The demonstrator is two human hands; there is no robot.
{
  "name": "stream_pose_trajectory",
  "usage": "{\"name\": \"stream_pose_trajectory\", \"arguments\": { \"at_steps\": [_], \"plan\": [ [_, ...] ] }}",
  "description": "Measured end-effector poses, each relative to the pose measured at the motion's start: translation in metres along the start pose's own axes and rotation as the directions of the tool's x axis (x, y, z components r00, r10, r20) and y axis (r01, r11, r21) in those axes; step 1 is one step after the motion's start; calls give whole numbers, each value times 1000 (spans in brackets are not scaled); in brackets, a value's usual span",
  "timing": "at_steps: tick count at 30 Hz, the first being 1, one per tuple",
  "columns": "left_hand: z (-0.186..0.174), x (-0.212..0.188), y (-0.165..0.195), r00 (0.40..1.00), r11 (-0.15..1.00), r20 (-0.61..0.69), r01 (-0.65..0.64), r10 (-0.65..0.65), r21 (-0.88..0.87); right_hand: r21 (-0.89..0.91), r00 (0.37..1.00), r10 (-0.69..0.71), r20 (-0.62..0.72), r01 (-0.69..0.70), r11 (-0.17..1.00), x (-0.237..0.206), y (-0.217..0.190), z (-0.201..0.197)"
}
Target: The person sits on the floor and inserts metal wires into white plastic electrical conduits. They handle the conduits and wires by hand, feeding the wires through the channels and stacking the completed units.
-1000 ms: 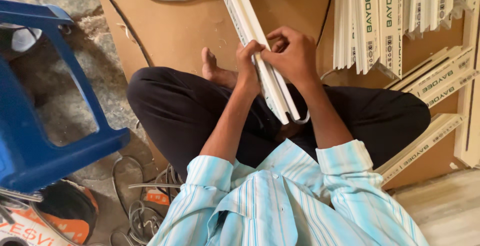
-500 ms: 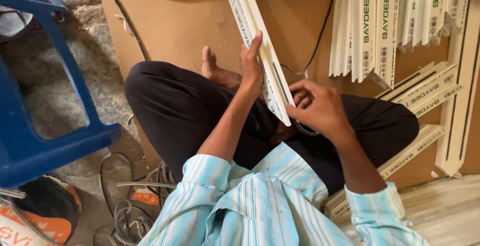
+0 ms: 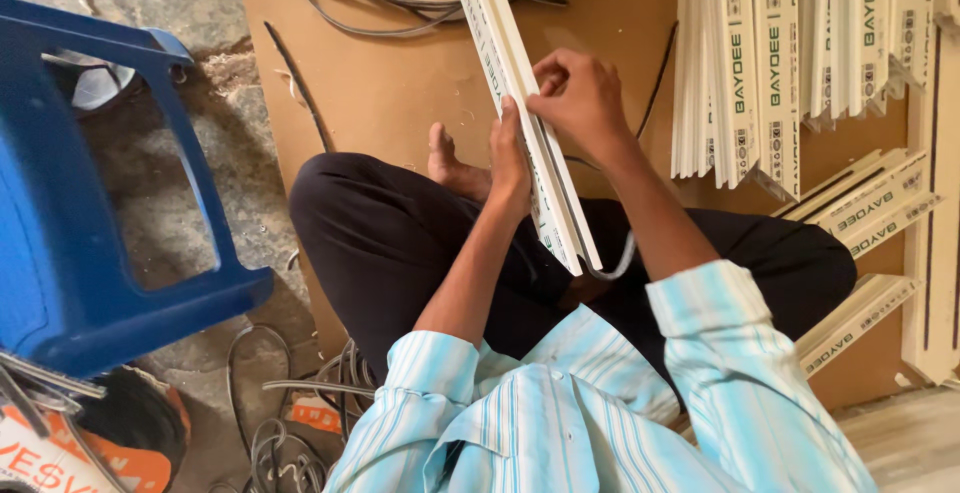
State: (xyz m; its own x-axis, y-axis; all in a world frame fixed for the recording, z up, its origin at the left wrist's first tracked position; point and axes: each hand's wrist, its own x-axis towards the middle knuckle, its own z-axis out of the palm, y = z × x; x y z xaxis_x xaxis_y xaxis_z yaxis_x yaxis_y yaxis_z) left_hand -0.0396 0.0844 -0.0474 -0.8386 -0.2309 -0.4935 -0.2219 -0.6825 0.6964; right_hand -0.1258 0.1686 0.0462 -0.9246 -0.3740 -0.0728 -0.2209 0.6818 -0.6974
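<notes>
Left hand (image 3: 508,158) clamps white trunking strip (image 3: 520,103), fingers wrapped. Right hand (image 3: 580,103) pinches strip edge at one o'clock. Best: steady grip, press evenly.

Even, diffuse daylight; no harsh glare. Soft shadows fall beneath the blue plastic stool (image 3: 90,253) and the crossed legs. Focus is sharp centrally; slight softness and wide-angle stretching toward the frame edges.
</notes>
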Motion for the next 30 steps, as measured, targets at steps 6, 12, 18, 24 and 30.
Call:
{"name": "stream_pose_trajectory", "arguments": {
  "at_steps": [6, 12, 18, 24, 30],
  "plan": [
    [4, 5, 1, 994, 1000, -110, 22, -20, 19, 6, 884, 302, 357, -326, 945, -80, -17, -53],
    [11, 3, -6, 998, 994, -63, -17, 23, 104, -58, 932, 201, 301, -193, 979, -135, -14, -64],
    [-1, 9, -2, 996, 992, -76, -26, 36, 126, -139, 982, 156, 102, -141, 980, -94, 10, -19],
    [-3, 13, -7, 991, 985, -72, -100, 111, 143, -93, 997, -45, -56, 39, 995, -16, 26, 12],
    [-8, 13, -3, 998, 998, 28, -57, 55, 38, -30, 999, -27, -36, 26, 999, -2, 11, 13]
  ]
}}
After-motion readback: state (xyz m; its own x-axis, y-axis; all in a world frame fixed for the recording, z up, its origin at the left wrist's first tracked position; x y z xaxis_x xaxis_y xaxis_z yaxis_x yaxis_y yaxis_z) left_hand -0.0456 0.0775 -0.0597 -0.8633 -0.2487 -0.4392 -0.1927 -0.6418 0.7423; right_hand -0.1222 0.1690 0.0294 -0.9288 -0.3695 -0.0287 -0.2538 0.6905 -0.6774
